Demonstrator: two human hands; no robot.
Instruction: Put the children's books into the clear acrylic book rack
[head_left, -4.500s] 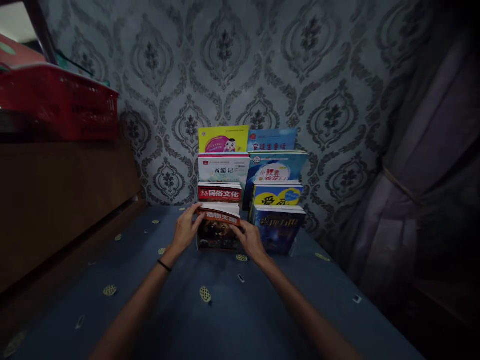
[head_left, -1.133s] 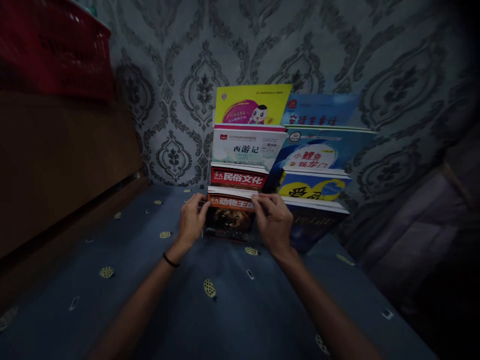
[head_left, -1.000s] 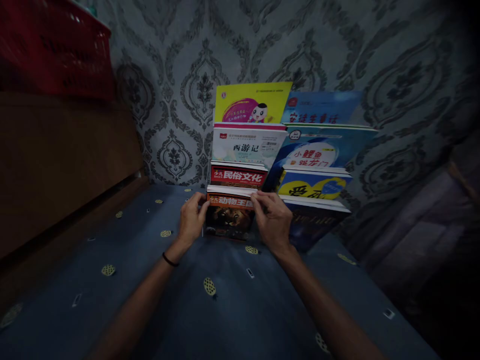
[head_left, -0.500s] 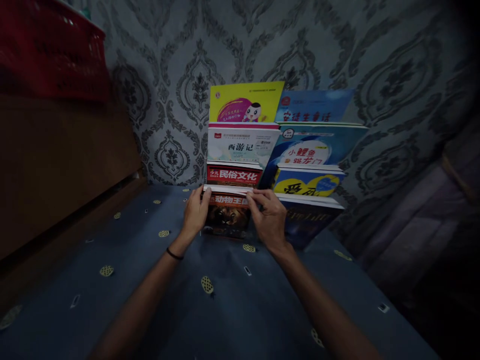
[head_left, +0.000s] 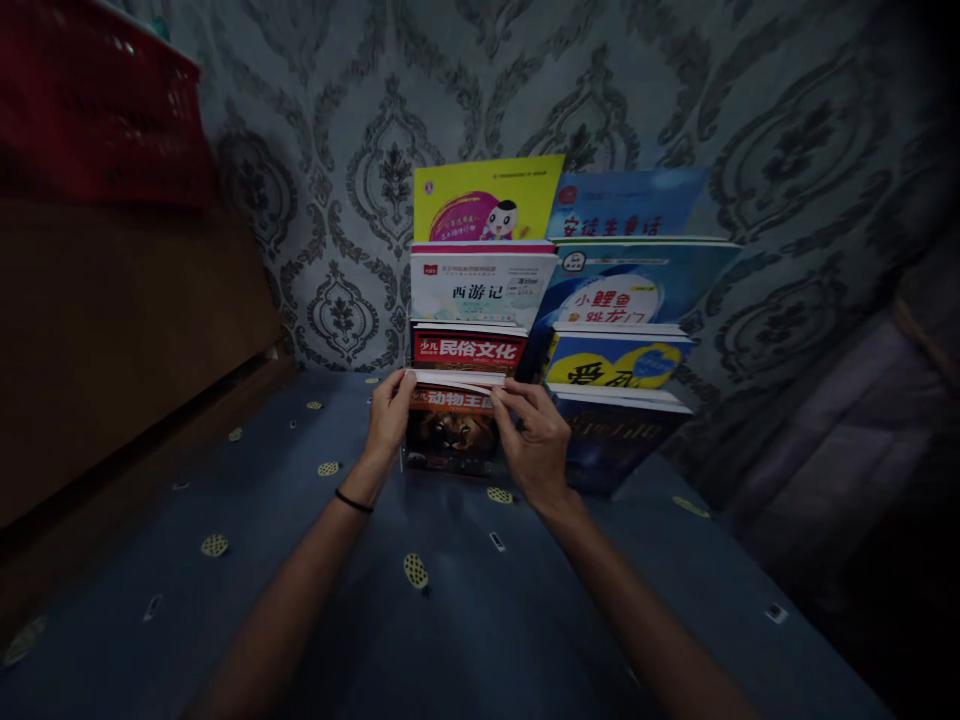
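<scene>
A book with a lion on its cover (head_left: 454, 432) stands upright at the front of the left row. My left hand (head_left: 386, 420) pinches its upper left edge, thumb toward me. At its upper right corner, my right hand (head_left: 534, 435) is closed with thumb and fingers on the top edge. Directly behind stands a red-covered book (head_left: 469, 348), then a white book (head_left: 480, 285) and a taller yellow book (head_left: 487, 200). The right row has a dark blue book (head_left: 619, 440) in front, just right of my right hand.
Behind the dark book stand a blue and yellow book (head_left: 619, 362), a teal book (head_left: 637, 285) and a blue book (head_left: 630, 205). A red basket (head_left: 105, 110) sits on a brown wooden cabinet (head_left: 127, 340) at left. Patterned wallpaper (head_left: 337, 130) rises behind the blue cloth (head_left: 315, 570).
The view has shifted slightly. My left thumb has moved from the front cover up to the book's top left corner. My right hand keeps its grip at the right corner.
</scene>
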